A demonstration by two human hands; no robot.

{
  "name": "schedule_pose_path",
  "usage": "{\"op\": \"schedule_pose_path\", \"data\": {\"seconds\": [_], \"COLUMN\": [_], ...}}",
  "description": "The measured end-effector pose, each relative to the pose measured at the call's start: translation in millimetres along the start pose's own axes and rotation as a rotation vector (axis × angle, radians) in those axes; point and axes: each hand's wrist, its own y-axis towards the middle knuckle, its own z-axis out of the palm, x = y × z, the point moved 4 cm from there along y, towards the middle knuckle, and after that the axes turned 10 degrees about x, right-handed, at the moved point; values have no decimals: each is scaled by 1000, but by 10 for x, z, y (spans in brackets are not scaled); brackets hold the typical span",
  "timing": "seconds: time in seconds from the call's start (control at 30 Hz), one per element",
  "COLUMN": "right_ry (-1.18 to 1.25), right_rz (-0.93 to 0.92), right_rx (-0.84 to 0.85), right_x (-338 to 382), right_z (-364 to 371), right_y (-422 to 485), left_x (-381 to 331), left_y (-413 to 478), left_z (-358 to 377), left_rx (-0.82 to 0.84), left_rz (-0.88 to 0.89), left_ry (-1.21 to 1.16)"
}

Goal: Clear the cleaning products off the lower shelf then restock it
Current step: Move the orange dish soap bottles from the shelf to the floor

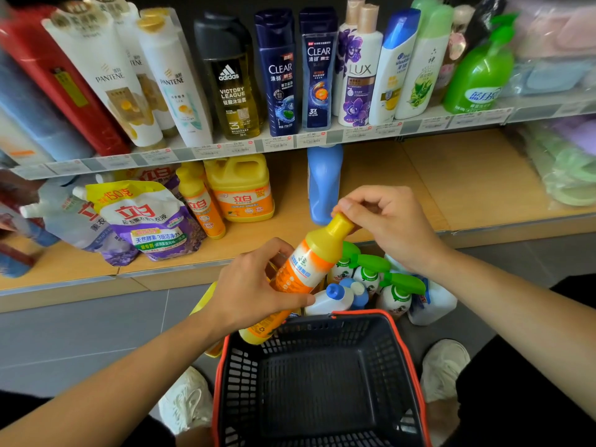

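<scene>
The left hand [254, 291] is gripping the orange-and-yellow bottle [303, 269] round its middle, fingers curled over the label and thumb lying across its near side. The bottle is tilting, its base sitting at the far-left corner of the dark basket [358, 313] and its yellow cap [340, 225] pointing to 1 o'clock. There the right hand [383, 221] is pinching the cap with curled fingertips. From the bottle, the lower shelf [403, 182] is lying at 12 o'clock, carrying a blue bottle [324, 182] just beyond the cap, a yellow jug [240, 191] at 11 o'clock and a purple pouch [145, 217] at 10 o'clock. Green-topped spray bottles [400, 291] are standing on the floor at 3 o'clock, between basket and shelf.
</scene>
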Motion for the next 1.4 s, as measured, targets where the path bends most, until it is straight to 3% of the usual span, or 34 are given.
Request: {"op": "schedule_pose_path", "data": {"seconds": [0.27, 0.53, 0.87, 1.1, 1.2, 1.4], "right_ry": [51, 48, 189, 147, 272, 702], "right_rz": [5, 57, 405, 436, 434, 467], "right_rx": [44, 35, 443, 346, 270, 299], "right_x": [-51, -125, -362, -379, -396, -366], "right_z": [23, 55, 660, 794, 809, 823], "right_y": [-4, -16, -307, -333, -328, -321], "left_x": [26, 26, 70, 172, 182, 220], "left_y": [17, 51, 91, 98, 115, 171], "left_z": [1, 38, -107, -115, -166, -295], "left_rx": [23, 94, -23, -123, -101, -106], "left_rz": [11, -56, -89, -226, -233, -134], "left_ry": [-152, -618, -893, -975, -1055, -1174]}}
